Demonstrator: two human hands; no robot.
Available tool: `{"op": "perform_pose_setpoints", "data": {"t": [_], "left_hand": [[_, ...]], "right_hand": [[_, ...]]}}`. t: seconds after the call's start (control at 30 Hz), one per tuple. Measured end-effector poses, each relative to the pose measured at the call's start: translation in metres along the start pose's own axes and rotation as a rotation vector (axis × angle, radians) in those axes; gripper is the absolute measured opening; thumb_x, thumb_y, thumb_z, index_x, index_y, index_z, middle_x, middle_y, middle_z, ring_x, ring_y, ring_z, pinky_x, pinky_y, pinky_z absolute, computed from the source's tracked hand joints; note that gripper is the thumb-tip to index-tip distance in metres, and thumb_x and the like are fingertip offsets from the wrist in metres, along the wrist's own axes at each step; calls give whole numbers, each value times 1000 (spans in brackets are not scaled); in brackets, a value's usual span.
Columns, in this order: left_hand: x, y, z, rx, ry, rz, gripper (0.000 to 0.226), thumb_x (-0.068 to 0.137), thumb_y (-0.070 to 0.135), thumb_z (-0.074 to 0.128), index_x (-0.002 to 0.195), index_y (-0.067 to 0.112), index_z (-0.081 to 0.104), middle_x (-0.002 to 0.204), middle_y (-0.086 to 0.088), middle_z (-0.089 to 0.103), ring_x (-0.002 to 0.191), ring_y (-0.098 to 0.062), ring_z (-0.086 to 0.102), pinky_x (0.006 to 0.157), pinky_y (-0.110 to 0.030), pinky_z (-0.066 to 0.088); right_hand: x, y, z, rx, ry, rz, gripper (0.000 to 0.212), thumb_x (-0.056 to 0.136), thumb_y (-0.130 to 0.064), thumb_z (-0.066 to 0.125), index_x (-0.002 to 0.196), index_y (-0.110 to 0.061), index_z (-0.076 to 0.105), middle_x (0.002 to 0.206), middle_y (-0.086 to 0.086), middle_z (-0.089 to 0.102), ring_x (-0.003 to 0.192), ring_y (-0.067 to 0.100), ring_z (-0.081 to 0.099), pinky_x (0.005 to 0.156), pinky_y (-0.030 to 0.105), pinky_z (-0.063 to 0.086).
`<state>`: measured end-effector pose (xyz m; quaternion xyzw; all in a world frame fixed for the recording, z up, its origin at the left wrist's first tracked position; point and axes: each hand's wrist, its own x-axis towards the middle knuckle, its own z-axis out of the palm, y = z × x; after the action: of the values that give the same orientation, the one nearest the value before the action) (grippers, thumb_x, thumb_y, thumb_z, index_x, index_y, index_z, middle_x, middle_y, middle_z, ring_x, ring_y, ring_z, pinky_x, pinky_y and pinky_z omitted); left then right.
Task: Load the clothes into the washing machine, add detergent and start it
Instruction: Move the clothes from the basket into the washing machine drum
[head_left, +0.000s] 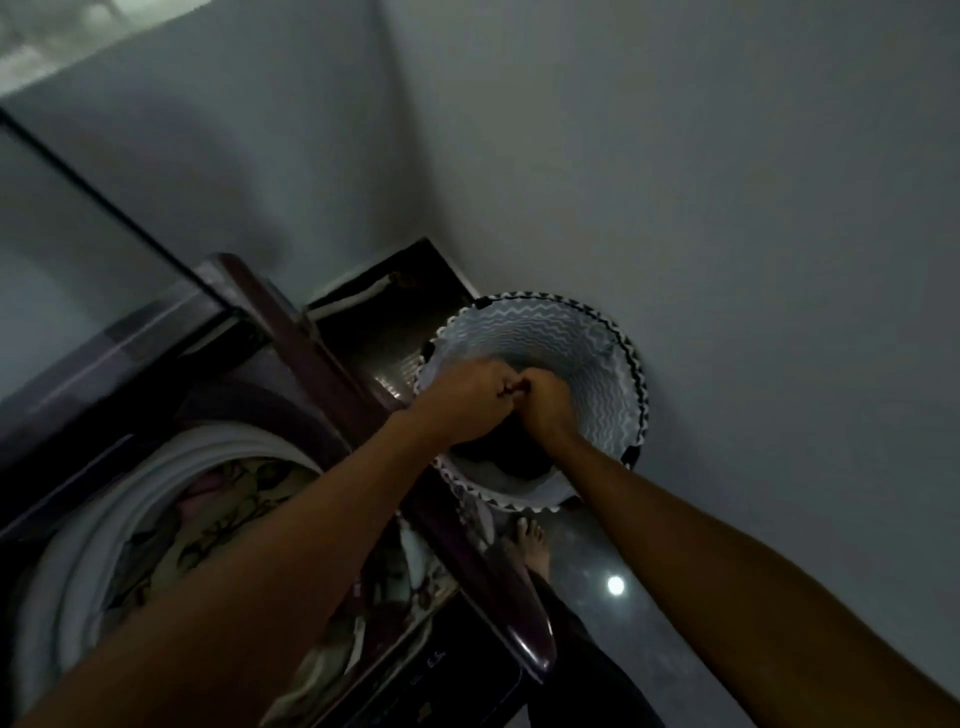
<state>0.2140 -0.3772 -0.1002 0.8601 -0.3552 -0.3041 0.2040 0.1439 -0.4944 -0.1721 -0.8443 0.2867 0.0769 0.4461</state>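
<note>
Both my hands reach into a white laundry basket (582, 343) with a zigzag pattern and a black-and-white rim, standing in the corner by the wall. My left hand (467, 400) and my right hand (548, 402) meet knuckle to knuckle, fingers curled around a dark garment (511, 452) that lies low in the basket. To the left, the top-loading washing machine (171, 358) stands with its lid raised. Its drum (104, 525) holds floral patterned clothes (218, 514).
The dark maroon machine edge (332, 384) runs diagonally between drum and basket. The control panel (441, 670) lies at the bottom middle. My bare foot (535, 545) stands on the glossy floor, where a light reflects (616, 585). Grey walls close the corner.
</note>
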Motion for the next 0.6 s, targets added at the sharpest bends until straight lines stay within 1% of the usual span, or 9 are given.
{"op": "perform_pose_setpoints", "data": {"t": [0.1, 0.17, 0.2, 0.23, 0.3, 0.4, 0.47, 0.53, 0.6], "left_hand": [[37, -10, 22, -11, -101, -97, 34, 84, 10, 60, 117, 8, 68, 125, -12, 64, 118, -29, 57, 105, -34, 40], [60, -22, 36, 40, -138, -182, 37, 87, 11, 60, 123, 8, 64, 131, -13, 61, 125, -28, 53, 108, -30, 35], [73, -28, 46, 60, -165, -219, 38, 88, 14, 59, 125, 9, 62, 133, -14, 59, 126, -28, 52, 108, -31, 34], [84, -33, 56, 77, -192, -255, 37, 89, 17, 59, 126, 10, 62, 134, -15, 58, 127, -28, 52, 109, -32, 35], [102, -43, 74, 111, -210, -300, 37, 91, 20, 57, 127, 9, 60, 134, -17, 57, 126, -30, 51, 107, -35, 37], [121, -58, 108, 153, -241, -356, 48, 94, 25, 55, 139, 13, 47, 144, -19, 44, 132, -34, 43, 110, -40, 35], [131, -67, 130, 215, -304, -367, 56, 95, 27, 53, 146, 13, 36, 149, -20, 36, 135, -36, 38, 112, -44, 33], [142, -82, 148, 270, -334, -350, 56, 96, 27, 52, 146, 9, 35, 147, -21, 39, 133, -36, 40, 111, -44, 34], [152, -96, 165, 284, -301, -255, 50, 95, 25, 49, 138, -1, 45, 135, -27, 51, 122, -42, 51, 103, -48, 42]], "right_hand": [[25, 44, 6, 65, -17, 211, 26, 78, -13, 48, 53, -15, 52, 61, 2, 54, 60, 20, 49, 61, 31, 39], [45, 70, 13, 171, -53, 350, 33, 85, -24, 52, 53, -19, 51, 63, 3, 54, 64, 25, 54, 66, 34, 46], [56, 82, 16, 242, -60, 437, 29, 89, -30, 55, 65, -15, 61, 73, 8, 61, 74, 29, 61, 73, 39, 53], [64, 93, 19, 296, -59, 529, 31, 91, -37, 55, 89, -9, 69, 92, 14, 67, 89, 32, 64, 82, 44, 55], [78, 114, 26, 312, -91, 679, 55, 92, -42, 53, 131, -4, 54, 128, 18, 59, 112, 36, 58, 95, 46, 51], [102, 146, 42, 321, -146, 753, 61, 85, -35, 56, 138, -6, 47, 134, 16, 55, 115, 35, 57, 98, 45, 50], [120, 174, 64, 353, -185, 782, 81, 65, -44, 62, 138, -12, 49, 133, 14, 56, 111, 35, 58, 95, 46, 52], [143, 217, 102, 383, -208, 841, 102, 46, -55, 60, 140, -17, 48, 135, 12, 55, 110, 35, 58, 94, 47, 51], [155, 240, 127, 376, -222, 891, 102, 50, -60, 55, 143, -20, 44, 139, 12, 52, 113, 36, 56, 97, 48, 49]]}}
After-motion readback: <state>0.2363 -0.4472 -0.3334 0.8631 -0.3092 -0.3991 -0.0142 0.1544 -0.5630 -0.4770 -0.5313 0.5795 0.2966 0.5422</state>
